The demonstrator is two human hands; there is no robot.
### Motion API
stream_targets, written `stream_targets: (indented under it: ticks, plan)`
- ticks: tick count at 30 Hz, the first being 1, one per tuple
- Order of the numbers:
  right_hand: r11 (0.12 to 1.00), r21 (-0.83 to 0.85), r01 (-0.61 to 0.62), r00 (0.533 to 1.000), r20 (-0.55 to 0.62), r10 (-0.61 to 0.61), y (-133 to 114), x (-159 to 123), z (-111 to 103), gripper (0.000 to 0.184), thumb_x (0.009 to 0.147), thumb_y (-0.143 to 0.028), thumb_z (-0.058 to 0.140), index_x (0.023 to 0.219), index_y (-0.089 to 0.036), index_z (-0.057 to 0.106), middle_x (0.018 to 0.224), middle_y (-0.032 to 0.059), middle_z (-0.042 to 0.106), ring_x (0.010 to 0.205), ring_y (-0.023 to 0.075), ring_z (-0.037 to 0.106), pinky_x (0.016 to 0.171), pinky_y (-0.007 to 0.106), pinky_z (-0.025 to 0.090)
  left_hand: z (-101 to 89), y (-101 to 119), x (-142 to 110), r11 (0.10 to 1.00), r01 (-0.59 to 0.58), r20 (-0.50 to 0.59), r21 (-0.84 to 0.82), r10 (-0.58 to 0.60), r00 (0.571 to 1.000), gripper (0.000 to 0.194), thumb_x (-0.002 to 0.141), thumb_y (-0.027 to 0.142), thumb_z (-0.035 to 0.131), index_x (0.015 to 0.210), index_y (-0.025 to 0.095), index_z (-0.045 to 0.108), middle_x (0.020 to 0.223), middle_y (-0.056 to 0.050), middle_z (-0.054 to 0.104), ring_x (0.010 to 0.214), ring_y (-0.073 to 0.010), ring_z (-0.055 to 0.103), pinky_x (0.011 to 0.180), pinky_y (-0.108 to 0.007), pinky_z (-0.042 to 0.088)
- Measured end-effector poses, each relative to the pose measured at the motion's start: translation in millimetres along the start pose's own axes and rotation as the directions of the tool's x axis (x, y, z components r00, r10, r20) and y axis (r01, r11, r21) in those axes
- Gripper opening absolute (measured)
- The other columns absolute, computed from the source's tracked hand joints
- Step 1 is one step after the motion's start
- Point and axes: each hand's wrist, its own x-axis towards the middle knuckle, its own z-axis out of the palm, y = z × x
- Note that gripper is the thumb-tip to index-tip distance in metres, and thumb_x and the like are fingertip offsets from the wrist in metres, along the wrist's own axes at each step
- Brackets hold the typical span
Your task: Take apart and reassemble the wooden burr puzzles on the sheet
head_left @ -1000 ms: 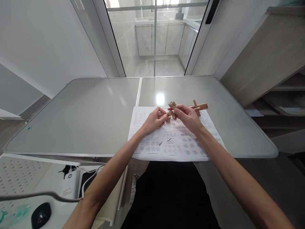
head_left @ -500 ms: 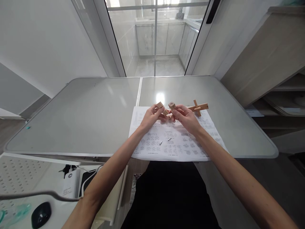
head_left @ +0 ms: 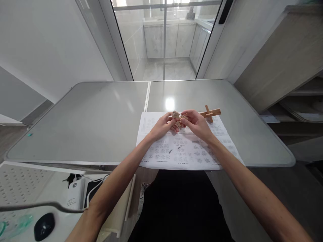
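Observation:
Small wooden puzzle blocks (head_left: 176, 114) are held between my two hands above a printed sheet. My left hand (head_left: 164, 125) is closed on them, thumb and fingers pinching from the left. From the right, my right hand (head_left: 195, 122) closes its fingers on the blocks too, and covers part of them. How the blocks join is too small to make out. Just beyond my right hand, a cross-shaped wooden puzzle piece (head_left: 209, 113) lies at the sheet's far right. The printed sheet (head_left: 181, 159) is covered with small diagrams and two dark check-like marks.
The grey folding table (head_left: 101, 124) spreads around the sheet, with a seam left of it. At lower left, a white side surface (head_left: 60, 191) carries a black mouse (head_left: 44, 227), a white box (head_left: 75, 193) and cables. A shelf unit (head_left: 285, 67) stands at right.
The blocks, formerly held apart in each hand, are now close together. My left hand moved slightly right, and the blocks have turned. The cross-shaped piece stayed put.

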Motion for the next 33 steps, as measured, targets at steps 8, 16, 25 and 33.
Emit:
stream_targets:
  ticks: [8, 16, 25, 33]
  plan:
    - [0.963, -0.242, 0.115, 0.993, 0.006, -0.117, 9.7, 0.9, -0.7, 0.038, 0.099, -0.056, 0.069, 0.123, -0.028, 0.076, 0.104, 0.0067, 0.077, 0.09, 0.0254, 0.073, 0.086, 0.047, 0.063, 0.2, -5.0, -0.7, 0.994, -0.06, -0.045, 0.086, 0.064, 0.997, 0.049, 0.108, 0.037, 0.056, 0.153, 0.02, 0.046, 0.094, -0.007, 0.071, 0.075, -0.0168, 0.072, 0.071, -0.035, 0.062]
    - [0.984, -0.168, 0.054, 0.997, -0.05, -0.063, 9.6, -0.3, -2.1, 0.038, 0.093, -0.055, 0.078, 0.116, -0.026, 0.071, 0.093, 0.0043, 0.075, 0.086, 0.0244, 0.074, 0.082, 0.044, 0.064, 2.9, -4.7, -5.2, 0.982, -0.062, -0.026, 0.178, 0.068, 0.997, 0.075, 0.095, 0.035, 0.075, 0.16, 0.025, 0.038, 0.121, -0.011, 0.07, 0.1, -0.0218, 0.072, 0.089, -0.041, 0.06]
    - [0.976, -0.202, 0.086, 0.996, -0.007, -0.089, 2.3, -1.2, -4.9, 0.033, 0.092, -0.054, 0.079, 0.114, -0.028, 0.081, 0.107, 0.0068, 0.08, 0.097, 0.0288, 0.077, 0.092, 0.053, 0.064, 1.5, -4.5, -5.7, 0.929, -0.09, -0.038, 0.36, 0.111, 0.993, 0.08, 0.094, 0.037, 0.074, 0.163, 0.024, 0.037, 0.097, -0.004, 0.07, 0.085, -0.0182, 0.068, 0.08, -0.038, 0.057]
    - [0.984, -0.176, 0.031, 1.0, -0.001, -0.031, 2.0, -2.6, -7.5, 0.038, 0.086, -0.059, 0.084, 0.106, -0.027, 0.075, 0.091, 0.0042, 0.078, 0.079, 0.0254, 0.076, 0.082, 0.049, 0.066, 6.3, 4.2, -10.1, 0.911, -0.135, 0.005, 0.389, 0.144, 0.99, 0.06, 0.093, 0.032, 0.072, 0.148, 0.026, 0.051, 0.096, -0.003, 0.067, 0.08, -0.0158, 0.065, 0.073, -0.033, 0.055]
